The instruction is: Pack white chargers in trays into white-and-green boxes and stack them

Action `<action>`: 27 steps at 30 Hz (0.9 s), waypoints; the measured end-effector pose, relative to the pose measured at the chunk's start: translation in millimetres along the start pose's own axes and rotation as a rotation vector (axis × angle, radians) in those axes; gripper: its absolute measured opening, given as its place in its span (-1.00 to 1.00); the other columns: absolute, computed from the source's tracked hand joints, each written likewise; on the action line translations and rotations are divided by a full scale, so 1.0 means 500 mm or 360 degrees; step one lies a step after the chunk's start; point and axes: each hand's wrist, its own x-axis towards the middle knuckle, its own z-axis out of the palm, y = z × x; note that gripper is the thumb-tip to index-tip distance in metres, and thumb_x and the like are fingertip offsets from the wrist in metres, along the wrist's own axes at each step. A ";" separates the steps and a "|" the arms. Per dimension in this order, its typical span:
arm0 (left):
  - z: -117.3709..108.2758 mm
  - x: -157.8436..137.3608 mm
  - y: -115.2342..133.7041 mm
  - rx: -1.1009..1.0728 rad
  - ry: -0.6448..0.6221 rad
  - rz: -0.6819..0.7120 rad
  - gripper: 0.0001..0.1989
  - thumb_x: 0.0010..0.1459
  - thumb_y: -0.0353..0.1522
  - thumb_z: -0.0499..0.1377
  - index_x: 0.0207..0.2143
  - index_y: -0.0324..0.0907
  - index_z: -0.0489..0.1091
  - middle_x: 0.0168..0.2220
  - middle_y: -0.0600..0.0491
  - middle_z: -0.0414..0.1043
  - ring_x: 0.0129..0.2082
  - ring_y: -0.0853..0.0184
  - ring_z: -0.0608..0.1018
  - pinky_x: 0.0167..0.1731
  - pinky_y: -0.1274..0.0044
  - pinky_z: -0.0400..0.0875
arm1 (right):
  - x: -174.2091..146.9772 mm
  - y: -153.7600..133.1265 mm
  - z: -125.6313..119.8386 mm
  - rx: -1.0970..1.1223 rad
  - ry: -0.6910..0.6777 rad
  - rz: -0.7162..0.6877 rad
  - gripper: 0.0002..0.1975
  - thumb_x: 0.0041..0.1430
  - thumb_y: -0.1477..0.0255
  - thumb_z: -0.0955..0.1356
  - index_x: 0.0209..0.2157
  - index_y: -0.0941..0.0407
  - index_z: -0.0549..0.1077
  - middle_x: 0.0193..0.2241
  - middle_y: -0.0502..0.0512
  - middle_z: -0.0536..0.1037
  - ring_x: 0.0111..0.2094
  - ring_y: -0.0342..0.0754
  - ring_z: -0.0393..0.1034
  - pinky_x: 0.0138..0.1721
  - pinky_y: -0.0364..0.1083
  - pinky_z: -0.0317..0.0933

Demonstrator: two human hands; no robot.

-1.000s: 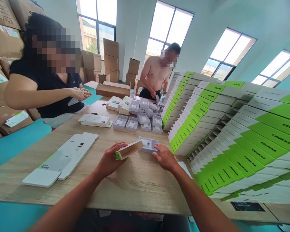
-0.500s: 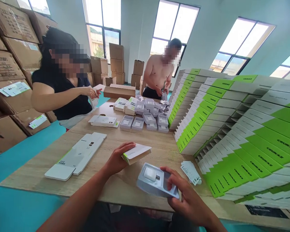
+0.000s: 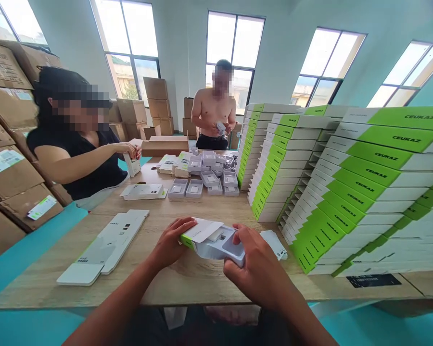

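My left hand (image 3: 173,240) is closed around a small white and green carton (image 3: 201,230) whose open end faces right. In my right hand (image 3: 250,257) is a clear plastic tray (image 3: 216,247) with a white charger block (image 3: 215,234) in it. The tray's left end is partly inside the carton's open end, under the raised flap. My right thumb and fingers pinch the tray's right end. Behind my right hand lie several printed cards (image 3: 274,242). Left of my left hand, a flattened white carton (image 3: 106,245) lies on the wooden table (image 3: 159,288).
Tall stacks of white and green boxes (image 3: 346,192) stand on the right. Several filled trays (image 3: 209,178) are piled mid-table beside folded cartons (image 3: 144,191). A person in a dark top (image 3: 79,158) handles a carton at left; another person (image 3: 214,115) stands behind the table.
My right hand has brought the tray up and left, and its end has entered the carton in my left hand. The view has turned to the right. The co-worker at left now holds a carton upright.
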 end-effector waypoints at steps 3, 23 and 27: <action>-0.005 0.001 0.002 0.0017 0.0006 -0.0016 -0.50 0.17 -0.54 0.19 0.15 -0.07 0.47 0.14 -0.11 0.50 0.11 0.12 0.55 0.13 0.26 0.49 | -0.001 -0.006 -0.022 -0.0070 0.0034 -0.0003 -0.79 0.05 0.45 0.38 -0.23 0.07 0.33 0.08 0.31 0.50 0.05 0.23 0.43 0.03 0.16 0.35; 0.024 -0.058 0.206 -0.1412 -0.0245 -0.0937 -0.37 0.03 -0.27 0.48 0.12 -0.15 0.36 0.00 -0.11 0.61 0.00 0.02 0.63 -0.02 0.28 0.55 | -0.072 0.114 0.102 0.0662 0.0432 -0.0374 -0.14 0.30 0.34 0.44 0.44 -0.12 -0.10 0.12 0.20 0.54 0.04 0.09 0.55 0.03 0.11 0.49; 0.042 -0.109 0.235 -0.1386 0.0046 -0.1062 -0.42 -0.05 -0.38 0.51 -0.01 -0.14 0.36 -0.10 -0.03 0.61 -0.09 0.11 0.65 -0.09 0.38 0.56 | -0.081 0.081 0.061 0.0604 0.0409 -0.0599 -0.24 0.22 0.43 0.49 0.34 -0.14 0.11 0.17 0.17 0.48 0.13 0.09 0.48 0.05 0.04 0.48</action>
